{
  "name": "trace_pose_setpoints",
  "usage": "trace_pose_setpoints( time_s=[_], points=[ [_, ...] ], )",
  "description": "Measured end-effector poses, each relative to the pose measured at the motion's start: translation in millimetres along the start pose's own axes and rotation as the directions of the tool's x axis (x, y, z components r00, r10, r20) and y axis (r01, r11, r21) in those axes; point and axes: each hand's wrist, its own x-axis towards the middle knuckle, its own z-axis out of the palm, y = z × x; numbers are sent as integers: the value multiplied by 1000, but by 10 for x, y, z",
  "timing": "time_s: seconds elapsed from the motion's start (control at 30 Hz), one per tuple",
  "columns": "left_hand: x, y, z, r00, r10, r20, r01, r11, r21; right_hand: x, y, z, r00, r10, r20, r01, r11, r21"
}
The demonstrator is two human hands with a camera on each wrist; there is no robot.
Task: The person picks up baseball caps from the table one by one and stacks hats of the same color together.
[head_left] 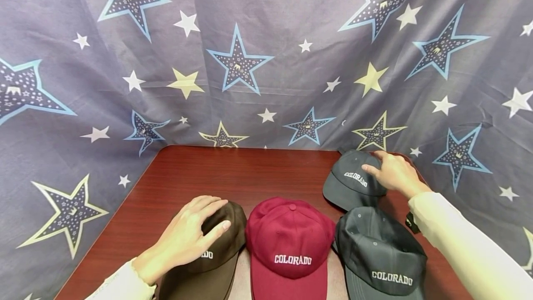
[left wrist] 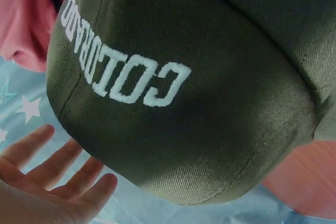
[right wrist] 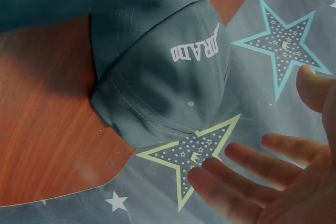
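Note:
An olive-brown baseball cap (head_left: 235,223) with white lettering sits at the front left, partly hidden by my left hand (head_left: 189,230). In the left wrist view the fingers of that hand are spread beside the crown of the olive-brown cap (left wrist: 210,129). At the back right corner lies a dark grey cap (head_left: 347,165) reading COLORADO. My right hand (head_left: 395,172) is at its right side, and the right wrist view has the fingers loosely extended, apart from the dark grey cap's crown (right wrist: 157,87). Neither hand grips anything.
A maroon COLORADO cap (head_left: 291,221) stands front centre. To its right is another dark grey COLORADO cap (head_left: 374,244), close before the back one. Under them is a reddish-brown table (head_left: 233,165), with a star-printed cloth (head_left: 270,8) hanging behind and at the sides.

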Motion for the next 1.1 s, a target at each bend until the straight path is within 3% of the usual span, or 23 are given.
trace_pose_setpoints(
  time_s=[0.33,0.5,0.93,1.1],
  points=[
    [14,-3,-9,1000,3,-13,-3,1000,-7,163,6,78,996,76,35,-76,997,-1],
    [11,-4,-11,1000,2,-11,-2,1000,-5,253,30,152,995,76,66,-75,997,-10],
    [8,-13,-6,1000,-5,-2,5,1000,-7,326,82,335,965,84,248,-74,996,-51],
    [9,-19,-6,1000,-1,-4,1,1000,-3,335,123,402,957,66,283,-53,997,-54]
  ],
)
